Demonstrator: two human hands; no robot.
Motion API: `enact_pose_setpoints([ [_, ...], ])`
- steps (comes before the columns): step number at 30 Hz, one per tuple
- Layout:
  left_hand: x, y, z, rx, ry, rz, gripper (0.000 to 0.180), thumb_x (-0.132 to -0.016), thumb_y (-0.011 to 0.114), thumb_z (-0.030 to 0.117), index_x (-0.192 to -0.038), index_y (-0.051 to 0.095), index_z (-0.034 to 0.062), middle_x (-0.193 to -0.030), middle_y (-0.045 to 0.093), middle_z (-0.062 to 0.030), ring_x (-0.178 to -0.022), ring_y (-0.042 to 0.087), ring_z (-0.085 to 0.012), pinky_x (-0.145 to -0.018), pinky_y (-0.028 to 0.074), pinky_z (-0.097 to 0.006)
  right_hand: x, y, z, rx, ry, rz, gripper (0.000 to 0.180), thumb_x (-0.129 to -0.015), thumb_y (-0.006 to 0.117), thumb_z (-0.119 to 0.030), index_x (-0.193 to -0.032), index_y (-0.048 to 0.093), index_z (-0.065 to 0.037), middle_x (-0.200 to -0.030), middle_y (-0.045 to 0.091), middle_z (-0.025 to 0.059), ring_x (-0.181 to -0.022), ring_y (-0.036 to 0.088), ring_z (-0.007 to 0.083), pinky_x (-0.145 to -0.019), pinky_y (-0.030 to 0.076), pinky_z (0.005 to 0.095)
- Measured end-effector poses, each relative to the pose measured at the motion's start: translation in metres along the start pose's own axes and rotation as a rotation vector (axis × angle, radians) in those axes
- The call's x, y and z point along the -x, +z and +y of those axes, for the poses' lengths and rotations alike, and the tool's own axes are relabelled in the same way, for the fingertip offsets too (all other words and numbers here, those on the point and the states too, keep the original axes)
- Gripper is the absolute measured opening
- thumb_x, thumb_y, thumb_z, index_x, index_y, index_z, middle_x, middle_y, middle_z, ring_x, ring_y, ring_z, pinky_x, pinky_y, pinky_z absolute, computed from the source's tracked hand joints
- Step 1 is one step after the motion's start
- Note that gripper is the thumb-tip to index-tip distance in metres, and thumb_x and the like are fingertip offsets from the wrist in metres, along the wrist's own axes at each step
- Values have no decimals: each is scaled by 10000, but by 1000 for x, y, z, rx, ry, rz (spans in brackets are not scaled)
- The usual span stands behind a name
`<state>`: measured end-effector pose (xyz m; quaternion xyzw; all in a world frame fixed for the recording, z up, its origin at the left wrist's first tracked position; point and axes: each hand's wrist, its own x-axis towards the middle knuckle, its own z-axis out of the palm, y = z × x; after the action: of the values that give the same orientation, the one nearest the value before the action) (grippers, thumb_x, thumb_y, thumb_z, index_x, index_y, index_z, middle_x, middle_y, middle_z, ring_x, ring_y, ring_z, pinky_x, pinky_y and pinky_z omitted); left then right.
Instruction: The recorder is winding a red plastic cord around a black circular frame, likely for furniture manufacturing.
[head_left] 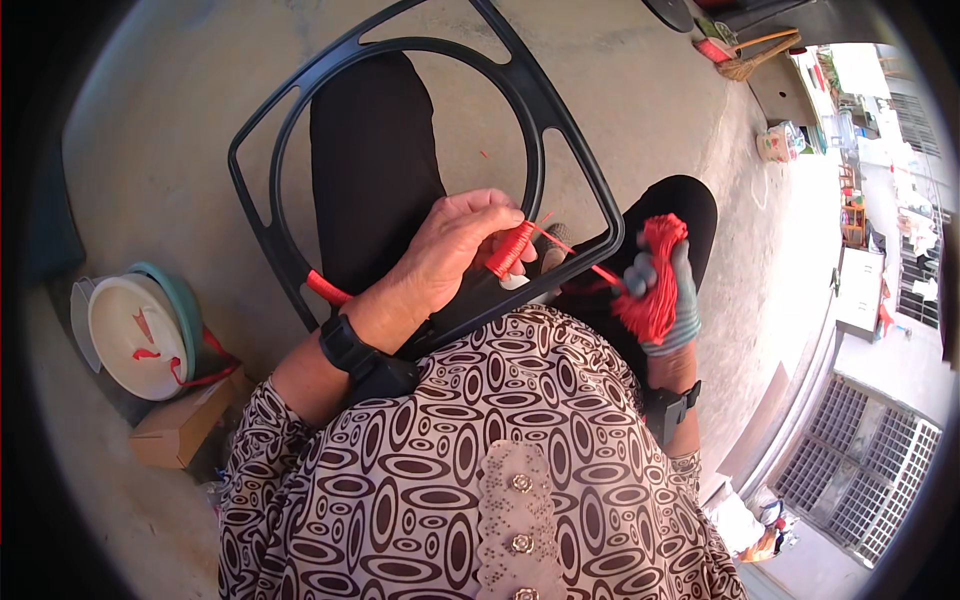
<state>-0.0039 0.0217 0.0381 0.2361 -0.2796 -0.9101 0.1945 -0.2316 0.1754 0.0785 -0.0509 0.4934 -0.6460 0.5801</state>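
Note:
A black plastic frame (560,130) with a round ring inside it rests across my legs. My left hand (450,243) is closed at the frame's ring, thumb and fingers pinching a section wound with red cord (511,250). Another stretch of the frame, by my left wrist, carries a red wrapping (327,288). My right hand (684,312), in a grey striped glove, is closed round a thick bundle of red cord (652,300). One strand runs taut from that bundle to the wound section, crossing the frame's right side.
To my left stand a cream basin (133,335) with red scraps in it and a teal basin (190,310) behind. A red ribbon (215,372) hangs by them, above a cardboard box (180,425). A woven basket (755,62) sits on the concrete floor at the far right.

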Motion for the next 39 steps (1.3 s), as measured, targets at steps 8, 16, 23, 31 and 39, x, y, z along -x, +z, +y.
enact_pose_setpoints([
  [8,1,2,-4,-135,86,-7,168,-927,534,159,-851,595,22,-743,650,-81,-602,606,-115,-567,501,-244,-45,30,19,419,151,-214,472,-808,736,-247,-1172,575,6,-968,645,68,-853,626,165,-818,500,291],
  [16,2,8,-7,-166,146,18,251,-932,616,231,-905,624,-18,-733,641,-61,-615,599,-80,-573,498,-216,-98,63,35,438,-1,-584,638,-807,741,-339,-1276,467,-4,-1137,583,125,-1032,566,170,-923,462,330],
  [23,1,6,-8,-2,-34,100,371,-1002,424,300,-1001,628,-11,-838,660,-87,-695,641,-145,-633,521,-269,-93,58,60,45,201,-562,463,-944,555,-356,-1266,512,-26,-1154,625,166,-965,649,253,-810,565,352],
  [31,-2,-3,-5,16,-128,-34,440,-997,404,344,-1008,634,-30,-834,675,-130,-686,641,-164,-627,513,-282,-92,31,12,-273,-94,-4,356,-968,498,-335,-1160,552,-40,-1016,646,115,-995,620,286,-924,490,467],
  [39,-2,3,-1,-106,-93,1,309,-948,561,287,-923,642,-10,-754,654,-95,-604,614,-130,-551,491,-243,-35,4,29,-184,52,-136,372,-901,621,-339,-1122,573,-43,-943,632,84,-900,621,265,-872,515,460],
])
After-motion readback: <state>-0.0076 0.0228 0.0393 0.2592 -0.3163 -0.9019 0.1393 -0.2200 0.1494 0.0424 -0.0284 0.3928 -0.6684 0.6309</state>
